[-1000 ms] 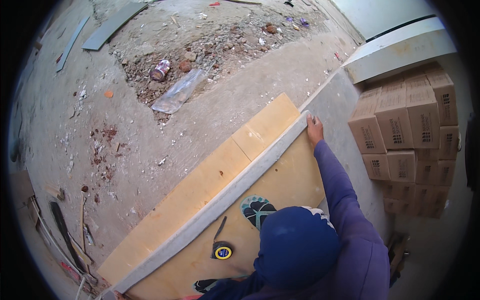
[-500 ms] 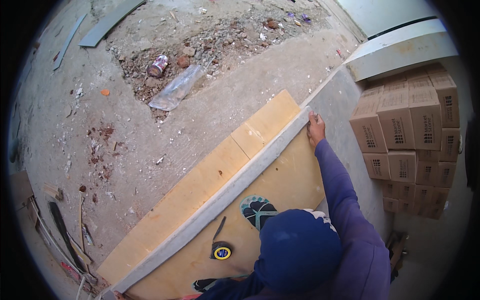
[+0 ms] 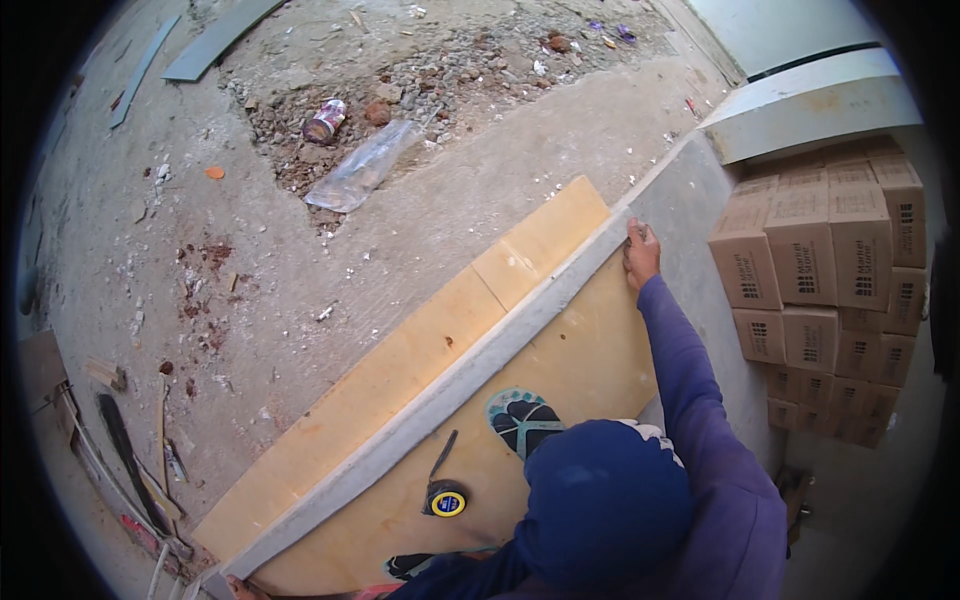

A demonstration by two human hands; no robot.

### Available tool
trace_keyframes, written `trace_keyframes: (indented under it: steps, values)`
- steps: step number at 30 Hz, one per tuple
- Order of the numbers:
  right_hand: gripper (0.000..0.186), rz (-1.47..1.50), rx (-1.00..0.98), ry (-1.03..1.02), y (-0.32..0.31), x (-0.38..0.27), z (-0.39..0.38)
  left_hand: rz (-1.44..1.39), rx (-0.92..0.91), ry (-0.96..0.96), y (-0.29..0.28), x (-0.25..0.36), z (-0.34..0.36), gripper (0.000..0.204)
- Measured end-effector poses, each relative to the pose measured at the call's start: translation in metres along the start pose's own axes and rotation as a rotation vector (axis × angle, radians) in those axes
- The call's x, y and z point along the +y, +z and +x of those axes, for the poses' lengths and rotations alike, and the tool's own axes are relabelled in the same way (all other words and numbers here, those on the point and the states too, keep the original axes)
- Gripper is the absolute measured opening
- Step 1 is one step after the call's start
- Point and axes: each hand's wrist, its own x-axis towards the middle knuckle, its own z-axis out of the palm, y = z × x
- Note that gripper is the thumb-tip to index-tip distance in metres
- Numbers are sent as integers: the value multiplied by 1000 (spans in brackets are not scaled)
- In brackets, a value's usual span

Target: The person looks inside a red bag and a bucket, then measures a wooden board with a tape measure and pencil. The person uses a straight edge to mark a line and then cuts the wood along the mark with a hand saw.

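My right hand (image 3: 642, 252) curls round the far upper end of a long whitish-grey strip (image 3: 450, 385), at the edge of a yellowish board (image 3: 580, 350). At the strip's lower-left end, my left hand (image 3: 243, 588) grips it, mostly cut off by the frame's edge. A narrower yellow board (image 3: 380, 390) lies along the strip's far side. On the larger board are a black-and-yellow tape measure (image 3: 446, 500) and my sandalled feet (image 3: 520, 420); a rounded blue-covered shape, apparently my knee (image 3: 605, 500), hides part of it.
Stacked cartons (image 3: 800, 250) stand at right under a pale ledge (image 3: 800, 110). Rubble (image 3: 470, 80), a crumpled plastic bag (image 3: 360, 170) and grey offcuts (image 3: 220, 40) lie on the rough concrete floor (image 3: 240, 330). Sticks and scrap (image 3: 130, 470) lie at lower left.
The view has shifted slightly, so the surroundings sit a little differently in the frame. Both hands remain on the strip, with little visible movement.
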Motion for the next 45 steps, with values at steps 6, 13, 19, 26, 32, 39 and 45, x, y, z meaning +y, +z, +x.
trace_keyframes:
  steps: [6,13,19,26,32,39,45]
  values:
    - [26,28,-26,71,10,-22,-3,-1810,72,-343,11,17,15,60]
    - [22,122,-104,88,-8,-4,10,-1889,157,-471,34,25,14,35]
    - [27,107,-101,86,-13,17,24,-2012,301,-569,34,10,16,46]
    - [33,111,-130,107,-9,12,31,-2027,299,-570,36,21,-6,51]
    - [33,67,-122,102,-14,15,42,-1993,304,-634,28,34,-3,35]
    - [33,118,-136,66,-20,27,42,-1995,294,-638,27,19,4,37]
    - [19,93,-122,52,-20,20,29,-2023,214,-638,25,18,19,44]
